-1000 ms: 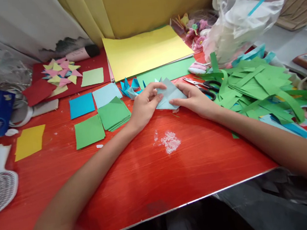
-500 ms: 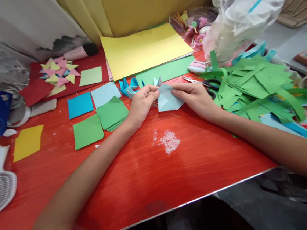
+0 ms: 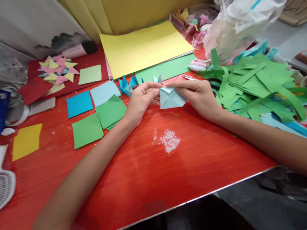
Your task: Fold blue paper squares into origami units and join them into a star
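A small light blue sheet of folding paper, creased and partly folded, is held between my two hands above the red table. My left hand pinches its left upper corner with thumb and forefinger. From the other side, my right hand grips the upper right edge, fingers over the top. A flap along the upper edge is folded down toward me. Behind my left hand stand folded blue paper pieces with pointed tips. Scissors lie beyond my right hand, partly hidden by it.
Stacked green squares, a blue square and a light blue square lie to the left. Green paper strips heap up on the right. Yellow sheets lie at the back, beside a plastic bag.
The paper's upper edge now shows a flap folded down, where it stood up as a point before. My right hand's fingers have shifted over the top edge.
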The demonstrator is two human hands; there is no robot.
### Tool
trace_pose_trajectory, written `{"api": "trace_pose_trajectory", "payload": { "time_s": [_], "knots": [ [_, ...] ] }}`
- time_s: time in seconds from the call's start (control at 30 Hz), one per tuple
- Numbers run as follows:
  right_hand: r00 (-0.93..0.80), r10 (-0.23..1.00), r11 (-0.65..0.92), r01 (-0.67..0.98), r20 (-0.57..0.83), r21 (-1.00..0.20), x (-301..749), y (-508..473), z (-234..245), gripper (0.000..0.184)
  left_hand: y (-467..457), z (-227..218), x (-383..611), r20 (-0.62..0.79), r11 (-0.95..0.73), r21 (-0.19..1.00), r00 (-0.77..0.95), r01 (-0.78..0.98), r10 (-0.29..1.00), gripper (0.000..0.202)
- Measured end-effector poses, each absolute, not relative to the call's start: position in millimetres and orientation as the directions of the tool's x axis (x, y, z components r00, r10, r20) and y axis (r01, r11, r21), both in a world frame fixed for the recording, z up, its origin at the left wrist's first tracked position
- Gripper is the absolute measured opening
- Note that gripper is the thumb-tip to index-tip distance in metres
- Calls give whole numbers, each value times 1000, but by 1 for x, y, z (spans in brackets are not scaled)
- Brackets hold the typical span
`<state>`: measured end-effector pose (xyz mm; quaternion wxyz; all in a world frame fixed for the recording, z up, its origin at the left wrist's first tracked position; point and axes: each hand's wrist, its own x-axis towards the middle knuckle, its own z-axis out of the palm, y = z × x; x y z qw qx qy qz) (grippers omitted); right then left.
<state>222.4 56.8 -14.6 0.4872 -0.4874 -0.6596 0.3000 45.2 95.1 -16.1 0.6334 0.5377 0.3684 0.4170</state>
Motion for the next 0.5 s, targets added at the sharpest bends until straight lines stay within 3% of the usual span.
{"api": "trace_pose_trajectory", "payload": {
  "time_s": [0.2, 0.37, 0.5],
  "knots": [
    [-37, 923, 361, 430, 383, -828, 224, 55, -17, 29, 94, -15, 46, -19, 57, 995, 389, -86, 921, 7],
    [-53, 926, 365, 388, 375, -846, 224, 56, -14, 27, 93, -17, 47, -20, 40, 998, 398, -43, 917, 6],
    [-138, 951, 307, 357, 276, -882, 225, 60, -15, 18, 93, -21, 48, 5, -3, 1000, 418, -5, 908, 10]
  ]
}}
